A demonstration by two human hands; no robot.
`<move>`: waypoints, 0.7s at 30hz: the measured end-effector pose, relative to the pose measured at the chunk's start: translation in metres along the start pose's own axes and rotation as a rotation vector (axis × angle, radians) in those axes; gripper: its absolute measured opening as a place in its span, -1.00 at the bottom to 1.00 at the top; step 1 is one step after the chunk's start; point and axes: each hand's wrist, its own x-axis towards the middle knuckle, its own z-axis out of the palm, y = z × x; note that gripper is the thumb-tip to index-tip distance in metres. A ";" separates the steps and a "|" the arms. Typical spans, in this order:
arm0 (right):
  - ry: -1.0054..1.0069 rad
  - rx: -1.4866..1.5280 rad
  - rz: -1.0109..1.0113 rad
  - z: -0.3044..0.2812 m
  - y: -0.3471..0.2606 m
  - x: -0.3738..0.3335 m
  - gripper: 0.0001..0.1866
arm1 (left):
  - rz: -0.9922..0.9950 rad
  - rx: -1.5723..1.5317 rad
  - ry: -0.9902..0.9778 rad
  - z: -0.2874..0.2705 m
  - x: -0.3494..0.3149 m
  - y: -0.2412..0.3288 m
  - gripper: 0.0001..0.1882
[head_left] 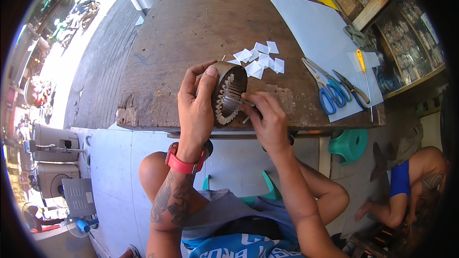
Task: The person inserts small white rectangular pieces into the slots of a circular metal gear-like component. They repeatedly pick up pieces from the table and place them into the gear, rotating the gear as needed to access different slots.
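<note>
A motor stator (241,75), ring-shaped with toothed slots inside, stands tilted on its side near the table's front edge. Pale liners stick out of many of its slots. My left hand (197,98) is wrapped round its left side, thumb on top, steadying it. At the right of its opening, my right hand (270,117) pinches something thin between thumb and fingertips, too small to make out. Just behind the stator lies a loose scatter of small white paper pieces (263,59), some of them folded.
The wooden table (186,33) carries a large white sheet (311,24) on its right. Blue-handled scissors (327,98), dark-handled pliers (351,87) and a yellow screwdriver (361,61) lie there. A green stool (348,145) stands below; another person (406,181) sits at the right.
</note>
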 end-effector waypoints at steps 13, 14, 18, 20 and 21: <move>0.076 0.009 0.029 0.003 -0.003 -0.006 -0.70 | 0.025 0.067 -0.034 0.005 -0.004 0.001 -0.56; 0.070 -0.010 0.029 0.000 -0.003 -0.008 -0.70 | 0.027 0.079 -0.035 0.005 -0.004 0.001 -0.56; 0.122 -0.081 0.060 -0.006 -0.005 -0.015 -0.71 | 0.025 0.098 -0.017 0.007 -0.005 0.001 -0.56; 0.132 -0.043 0.077 -0.002 -0.006 -0.017 -0.72 | 0.023 0.113 -0.024 0.008 -0.006 0.000 -0.55; 0.132 -0.037 0.054 0.001 -0.005 -0.015 -0.73 | 0.017 0.118 -0.034 0.008 -0.007 0.000 -0.55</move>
